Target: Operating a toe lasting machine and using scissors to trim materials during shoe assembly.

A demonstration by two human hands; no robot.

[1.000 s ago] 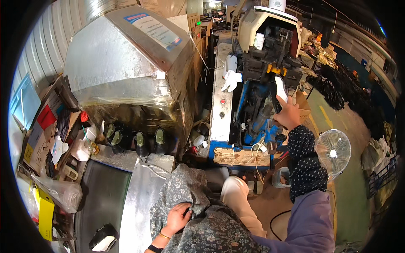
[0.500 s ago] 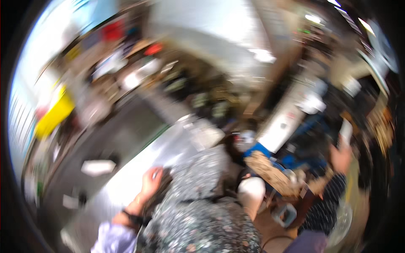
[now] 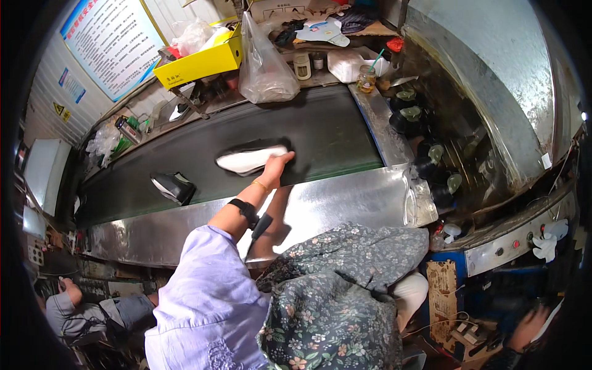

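My left hand (image 3: 277,168) is closed on one end of a black shoe (image 3: 248,159) whose white underside or lining faces me. That shoe is at the dark belt (image 3: 327,117); whether it touches the surface I cannot tell. Left of it on the belt lies a second black-and-white shoe (image 3: 174,187). Far down at the right edge, my right hand (image 3: 529,327) is blurred, its fingers bent against a pale, flat thing (image 3: 549,319) mostly cut off by the rim. What this thing is cannot be made out.
A shiny metal ledge (image 3: 345,200) runs between me and the belt. Beyond stand a yellow box (image 3: 200,61), a plastic bag (image 3: 265,68) and a jar with a straw (image 3: 366,79). A control panel (image 3: 512,243) is at right; another person (image 3: 92,314) sits lower left.
My view has swung left toward the belt. My left hand has gone from above the metal ledge to the shoe and closed on it. My right hand now appears lower, near the right edge.
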